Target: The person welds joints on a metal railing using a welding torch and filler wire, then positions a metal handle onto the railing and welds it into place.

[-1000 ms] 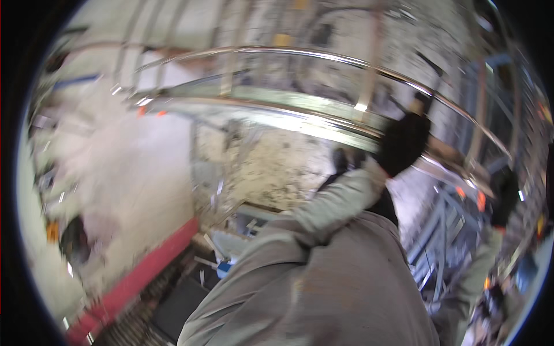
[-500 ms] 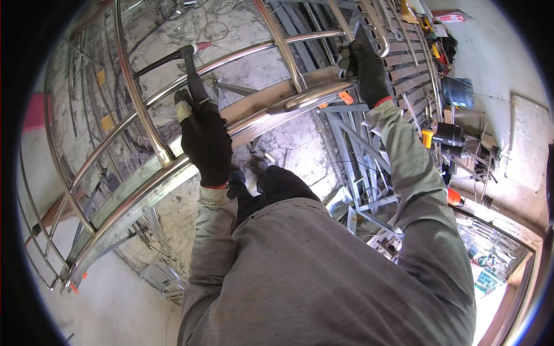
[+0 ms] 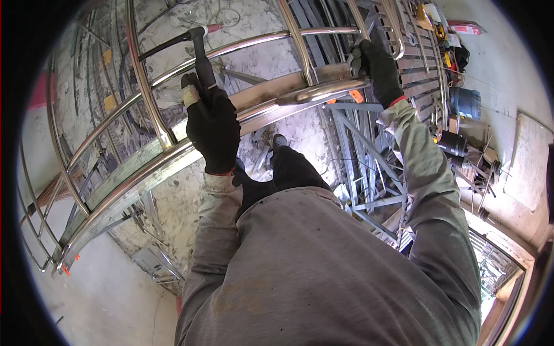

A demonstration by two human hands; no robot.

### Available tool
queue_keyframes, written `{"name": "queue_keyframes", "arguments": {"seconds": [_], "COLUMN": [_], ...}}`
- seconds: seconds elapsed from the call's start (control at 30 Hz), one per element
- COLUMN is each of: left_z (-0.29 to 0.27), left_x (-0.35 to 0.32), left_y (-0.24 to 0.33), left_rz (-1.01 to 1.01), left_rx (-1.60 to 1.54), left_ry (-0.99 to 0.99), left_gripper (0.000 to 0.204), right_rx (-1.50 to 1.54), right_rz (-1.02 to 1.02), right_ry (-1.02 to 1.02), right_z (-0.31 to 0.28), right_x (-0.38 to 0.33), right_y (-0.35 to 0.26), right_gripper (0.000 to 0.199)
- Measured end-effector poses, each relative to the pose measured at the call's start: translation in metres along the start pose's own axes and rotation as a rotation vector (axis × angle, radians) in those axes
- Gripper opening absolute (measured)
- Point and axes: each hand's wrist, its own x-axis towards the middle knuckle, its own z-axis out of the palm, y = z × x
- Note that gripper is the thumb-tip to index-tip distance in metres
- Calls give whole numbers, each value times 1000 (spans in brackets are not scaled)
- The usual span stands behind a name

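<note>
Hands (image 3: 212, 124) unmoved, apparently (torch (image 3: 202, 55) gripped).

We see a black welding torch (image 3: 199, 55) standing nearly upright, its angled neck bent leftward at the top with a red-tipped end behind it. It rises just above a curved stainless steel railing frame (image 3: 156, 109), whose shiny tubes and vertical bars arc across in front of us, tilted from lower left to upper right.
</note>
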Motion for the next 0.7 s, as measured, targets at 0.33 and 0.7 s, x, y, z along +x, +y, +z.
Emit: {"name": "queue_keyframes", "arguments": {"seconds": [0.33,0.7], "left_z": [-3,4], "left_x": [1,7], "left_y": [-12,10], "left_rz": [163,-599], "left_rx": [196,-86], "left_ry": [-8,22], "left_gripper": [57,58], "right_rx": [-138,480], "right_rz": [-91,-21], "right_ry": [-212,-939], "right_z": [-9,-6], "right_x": [10,14], "right_y": [15,2], "right_gripper": [30,37]}}
